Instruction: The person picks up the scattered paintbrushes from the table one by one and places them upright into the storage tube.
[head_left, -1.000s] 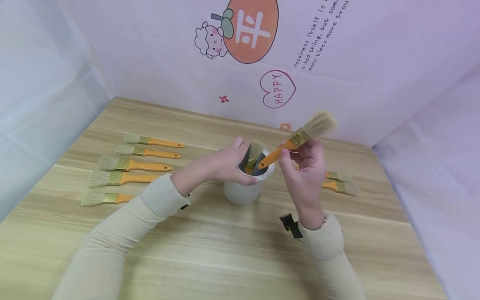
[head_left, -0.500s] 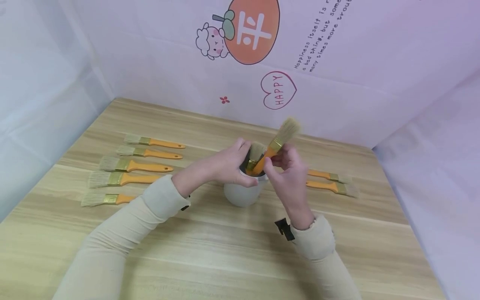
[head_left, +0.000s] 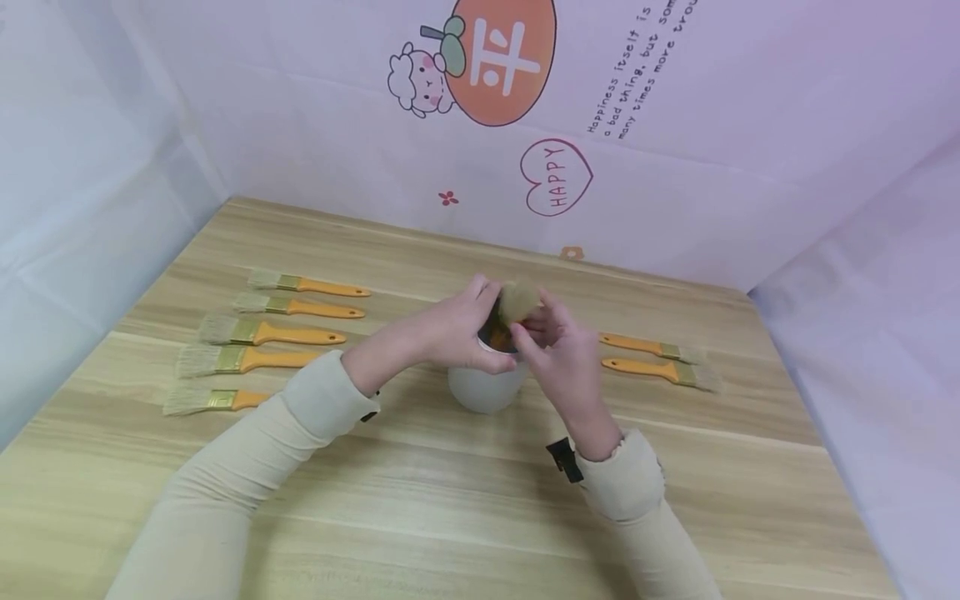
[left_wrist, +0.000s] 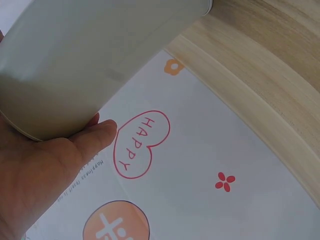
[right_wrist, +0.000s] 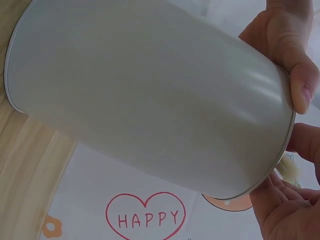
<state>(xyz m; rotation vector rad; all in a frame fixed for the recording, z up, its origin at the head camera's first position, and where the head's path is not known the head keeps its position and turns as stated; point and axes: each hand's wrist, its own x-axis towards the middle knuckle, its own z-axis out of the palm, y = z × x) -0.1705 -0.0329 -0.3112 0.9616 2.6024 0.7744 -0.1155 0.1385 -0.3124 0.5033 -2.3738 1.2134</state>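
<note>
A white cup [head_left: 486, 387] stands in the middle of the tabletop [head_left: 420, 500]. The left hand [head_left: 457, 329] is curled around the cup's rim and holds it steady. The right hand [head_left: 558, 354] pinches a brush [head_left: 517, 298] and is putting it into the cup, handle down. Only the fluffy tip sticks out. I cannot tell how many brushes are in the cup.

Some of the job looks done, but lots is left. Five brushes [head_left: 258, 335] lie in a row on the left side. Two brushes [head_left: 652, 360] lie on the right side. That makes seven brushes not yet in the cup, and one cup.
</note>
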